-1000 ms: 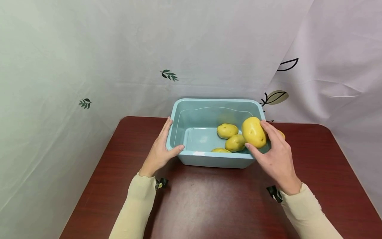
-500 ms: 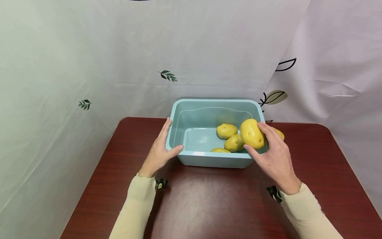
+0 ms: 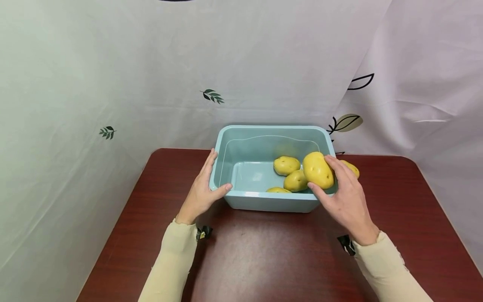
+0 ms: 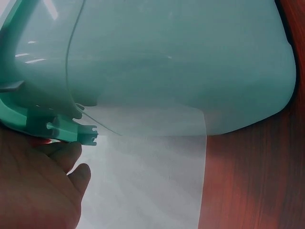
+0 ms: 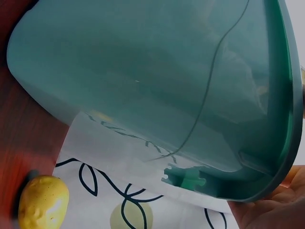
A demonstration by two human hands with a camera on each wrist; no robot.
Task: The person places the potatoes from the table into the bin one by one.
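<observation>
A light blue plastic bin [image 3: 271,202] stands near the back of the table. My left hand [image 3: 201,195] holds its front left corner, with the fingers along the outer side and the thumb over the rim. Above the right end of the bin, my right hand [image 3: 348,199] grips a yellow potato [image 3: 318,171] between thumb and fingers. Beneath it, a few potatoes [image 3: 286,165] lie in the bin, one partly hidden by the front wall. Another potato [image 5: 44,202] rests on the table outside the bin's right side, partly covered by the right hand in the head view.
The dark red-brown table [image 3: 260,256] has rounded back corners. Pale cloth [image 3: 271,63] with printed leaves hangs behind the bin and along both sides.
The right hand with the potato has shifted slightly left and down over the bin. The left hand stays on the corner, and the other potatoes lie as before.
</observation>
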